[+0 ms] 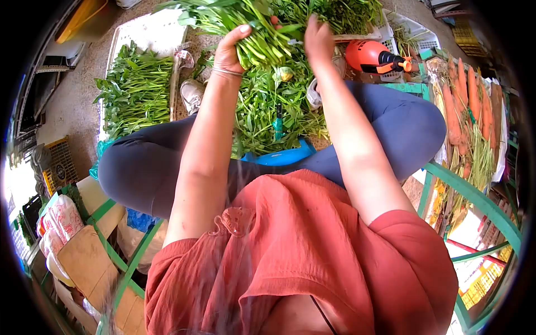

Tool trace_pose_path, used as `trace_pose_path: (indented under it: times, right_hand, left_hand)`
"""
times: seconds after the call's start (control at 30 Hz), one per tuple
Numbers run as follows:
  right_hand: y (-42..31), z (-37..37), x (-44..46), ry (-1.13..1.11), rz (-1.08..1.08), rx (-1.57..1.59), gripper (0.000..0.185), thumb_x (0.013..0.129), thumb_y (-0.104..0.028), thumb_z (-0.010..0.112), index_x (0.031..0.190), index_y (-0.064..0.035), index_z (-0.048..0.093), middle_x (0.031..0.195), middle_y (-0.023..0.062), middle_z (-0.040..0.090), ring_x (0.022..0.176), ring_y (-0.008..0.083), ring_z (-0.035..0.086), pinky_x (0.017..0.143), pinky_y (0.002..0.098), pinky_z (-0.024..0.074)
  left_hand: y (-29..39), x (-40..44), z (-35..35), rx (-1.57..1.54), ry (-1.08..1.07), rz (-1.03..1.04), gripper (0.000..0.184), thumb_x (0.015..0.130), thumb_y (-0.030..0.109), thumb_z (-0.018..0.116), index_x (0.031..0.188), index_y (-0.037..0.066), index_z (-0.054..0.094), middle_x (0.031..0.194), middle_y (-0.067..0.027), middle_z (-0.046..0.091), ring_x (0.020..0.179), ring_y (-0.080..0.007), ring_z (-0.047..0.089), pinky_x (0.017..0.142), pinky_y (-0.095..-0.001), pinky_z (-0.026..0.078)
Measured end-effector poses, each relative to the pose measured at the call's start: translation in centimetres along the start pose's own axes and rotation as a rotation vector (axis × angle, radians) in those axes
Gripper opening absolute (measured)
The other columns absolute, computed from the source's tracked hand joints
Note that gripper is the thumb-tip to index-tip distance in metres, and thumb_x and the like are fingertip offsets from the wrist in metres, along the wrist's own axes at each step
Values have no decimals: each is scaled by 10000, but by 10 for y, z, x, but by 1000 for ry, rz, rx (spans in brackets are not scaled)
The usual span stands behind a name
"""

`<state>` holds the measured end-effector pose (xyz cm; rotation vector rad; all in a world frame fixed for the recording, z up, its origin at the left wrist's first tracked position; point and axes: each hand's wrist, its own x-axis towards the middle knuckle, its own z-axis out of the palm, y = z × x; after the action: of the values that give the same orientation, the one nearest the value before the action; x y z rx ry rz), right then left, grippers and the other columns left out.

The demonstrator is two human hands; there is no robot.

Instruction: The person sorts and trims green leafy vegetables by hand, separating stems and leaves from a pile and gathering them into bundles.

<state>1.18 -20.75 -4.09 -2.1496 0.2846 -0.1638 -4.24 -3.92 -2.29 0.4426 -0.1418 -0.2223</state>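
Observation:
My left hand (230, 51) is closed around a thick bunch of leafy greens (262, 42), its pale green stems pointing toward me and its leaves spreading away at the top of the view. Beside the bunch, on its right, my right hand (319, 42) is raised with its fingers curled in and slightly blurred; what they pinch is hidden. Below both hands, a heap of loose greens (257, 106) lies between my legs. A slim black and teal object (278, 123) stands in the heap, along with a blue plastic edge (287, 154).
Trimmed greens (139, 89) lie in rows in a white crate (153, 28) at left. A red-orange spray bottle (368, 56) is by my right knee. Bundled carrots (472, 100) lie at far right. Green metal rails (474, 192) curve around my seat.

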Motion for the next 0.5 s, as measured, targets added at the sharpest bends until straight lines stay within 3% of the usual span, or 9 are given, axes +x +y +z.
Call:
trace_pose_path:
  times: [0.03, 0.1, 0.13, 0.2, 0.23, 0.3, 0.4, 0.43, 0.5]
  right_hand:
    - [67, 19, -9, -481, 123, -330, 369, 852, -332, 449, 817, 11, 579, 779, 172, 615, 646, 278, 608, 578, 382, 466]
    - [73, 20, -79, -1065, 540, -627, 337, 800, -334, 564, 880, -8, 592, 788, 154, 624, 594, 221, 613, 597, 357, 476]
    - [93, 18, -108, -1151, 469, -632, 455, 768, -383, 573, 825, 67, 603, 577, 136, 594, 444, 202, 575, 539, 323, 500]
    - [96, 10, -140, -1125, 314, -691, 465, 734, -411, 601, 748, 54, 601, 615, 148, 608, 496, 221, 606, 498, 325, 494]
    - [92, 13, -145, -1185, 457, -726, 447, 715, -406, 649, 983, -50, 607, 833, 133, 640, 608, 231, 633, 719, 330, 494]
    - [121, 11, -159, -1039, 156, -781, 387, 715, -325, 662, 966, -34, 612, 876, 151, 631, 633, 244, 638, 706, 339, 501]
    - [131, 16, -153, -1134, 460, -667, 302, 742, -178, 600, 927, 60, 584, 972, 167, 602, 628, 277, 639, 583, 331, 521]
    - [119, 14, -151, -1131, 450, -662, 302, 742, -178, 600, 927, 60, 584, 972, 167, 602, 628, 277, 639, 583, 331, 521]
    - [104, 10, -155, -970, 604, -284, 298, 718, -185, 601, 704, 110, 561, 619, 157, 588, 467, 227, 600, 444, 308, 506]
  left_hand:
    - [3, -1, 4, -22, -11, 21, 527, 719, 171, 584, 1170, -46, 419, 1093, -213, 532, 1002, -329, 536, 854, -444, 459]
    - [6, -1, 7, 2, 46, 108, 529, 717, 205, 581, 1154, -49, 424, 1108, -199, 521, 1051, -354, 497, 903, -491, 407]
    - [7, 0, 9, -40, 49, 107, 530, 717, 209, 580, 1151, -53, 425, 1114, -191, 517, 1068, -351, 484, 914, -495, 394]
    - [8, -1, 15, -68, 68, 134, 532, 716, 215, 580, 1144, -63, 428, 1134, -167, 504, 1120, -340, 443, 934, -494, 372]
    - [7, -2, 14, -44, 72, 184, 532, 711, 222, 585, 1140, -55, 434, 1136, -182, 496, 1117, -336, 440, 937, -484, 367]
    - [5, -1, 8, -184, 2, 139, 522, 703, 223, 595, 1127, -43, 447, 1137, -200, 488, 1089, -330, 452, 941, -471, 359]
    - [3, 3, 12, -222, 92, 217, 475, 694, 217, 608, 1081, -23, 476, 1115, -209, 494, 1049, -325, 468, 953, -452, 339]
    - [2, 4, 11, -249, 119, 232, 461, 696, 216, 606, 1070, -24, 483, 1108, -208, 497, 1049, -326, 468, 956, -450, 335]
    - [-3, 7, 8, -271, 227, 269, 389, 700, 175, 610, 1018, -27, 512, 1048, -168, 539, 1036, -307, 484, 960, -456, 332]
